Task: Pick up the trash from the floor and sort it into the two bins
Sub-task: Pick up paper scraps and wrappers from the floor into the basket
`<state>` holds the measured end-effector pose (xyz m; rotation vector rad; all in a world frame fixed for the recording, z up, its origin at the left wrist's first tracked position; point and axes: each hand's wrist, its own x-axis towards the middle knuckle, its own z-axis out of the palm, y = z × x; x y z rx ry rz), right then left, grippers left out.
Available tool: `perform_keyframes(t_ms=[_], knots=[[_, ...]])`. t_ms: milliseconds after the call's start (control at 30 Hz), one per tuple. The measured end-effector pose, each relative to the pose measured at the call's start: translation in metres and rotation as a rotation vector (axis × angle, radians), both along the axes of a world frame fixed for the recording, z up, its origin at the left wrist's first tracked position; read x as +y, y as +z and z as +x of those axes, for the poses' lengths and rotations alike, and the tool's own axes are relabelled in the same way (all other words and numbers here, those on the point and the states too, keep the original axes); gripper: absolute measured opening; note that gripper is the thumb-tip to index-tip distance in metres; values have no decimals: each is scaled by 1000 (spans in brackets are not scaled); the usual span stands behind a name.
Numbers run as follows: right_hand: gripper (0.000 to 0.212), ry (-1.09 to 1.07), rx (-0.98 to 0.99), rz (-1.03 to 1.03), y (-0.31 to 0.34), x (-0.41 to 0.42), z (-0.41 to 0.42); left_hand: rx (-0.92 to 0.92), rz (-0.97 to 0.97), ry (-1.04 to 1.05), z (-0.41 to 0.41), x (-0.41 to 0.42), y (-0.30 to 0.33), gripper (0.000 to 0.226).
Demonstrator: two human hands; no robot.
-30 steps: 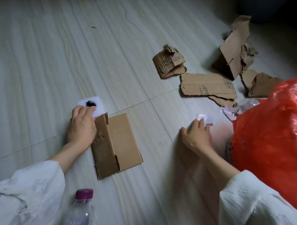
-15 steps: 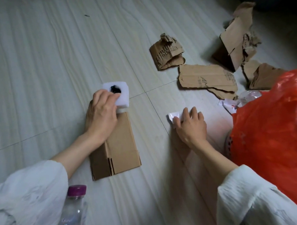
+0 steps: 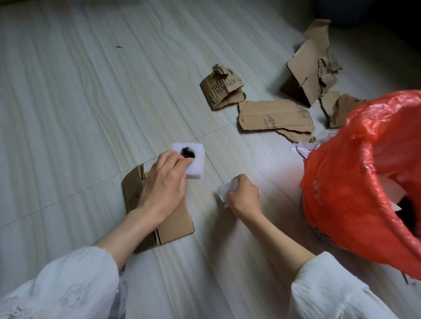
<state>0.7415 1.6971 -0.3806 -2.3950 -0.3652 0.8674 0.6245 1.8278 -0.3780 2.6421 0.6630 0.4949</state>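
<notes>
- Pale wood-grain floor tiles (image 3: 86, 105) fill the view, crossed by thin grout lines, with a dark wall edge along the top right.
- The left hand (image 3: 163, 183) grips a white square foam block (image 3: 192, 162) with a black blotch on its top face; the fingers curl over its near edge.
- Under that hand and wrist lies a flat brown cardboard piece with a folded flap (image 3: 175, 220), resting on the floor.
- The right hand (image 3: 244, 197) is curled round a crumpled white paper scrap (image 3: 225, 192), which sticks out on the hand's left side, low over the floor.
- A bin lined with a shiny red plastic bag (image 3: 348, 189) stands at the right, close to the right hand, with white paper showing inside its mouth.
- Farther back, torn brown cardboard lies scattered: a crumpled corrugated piece (image 3: 222, 90), a flat printed strip (image 3: 276, 118) and a standing folded box part (image 3: 307, 72).
- More white paper scraps (image 3: 301, 149) lie just beside the bag's far edge.
- Both forearms come out of loose white sleeves (image 3: 331, 297).
</notes>
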Motion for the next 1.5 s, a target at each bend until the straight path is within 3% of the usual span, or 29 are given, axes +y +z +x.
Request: perform_keyframes(t_ms=[133,333,433,633,800,967,1100,1300,1500], knots=[[28,-5,-80,76,67,-4,4,-76,-57,19,8,-10,45,37],[35,-125,-372,194,185,-53,39,-218,-43,-13,43,-47,126,38],[36,-234,-445,140,215,-108,60,-245,18,-196,64,-84,154,42],[48,-430,-467,-8,215,-203,74,-225,64,-489,112,-169,175,39],[26,-175,-583,-154,197,-262,51,-34,100,-704,124,-218,153,38],[53,321,-581,-329,176,-287,29,70,431,-916,111,-215,130,33],[16,362,-743,-221,158,-280,30,65,479,-885,104,-205,136,11],[23,452,-833,-119,163,-237,9,221,377,-818,59,-165,152,28],[26,599,-645,-50,179,-189,-34,510,352,-557,-7,-134,175,21]])
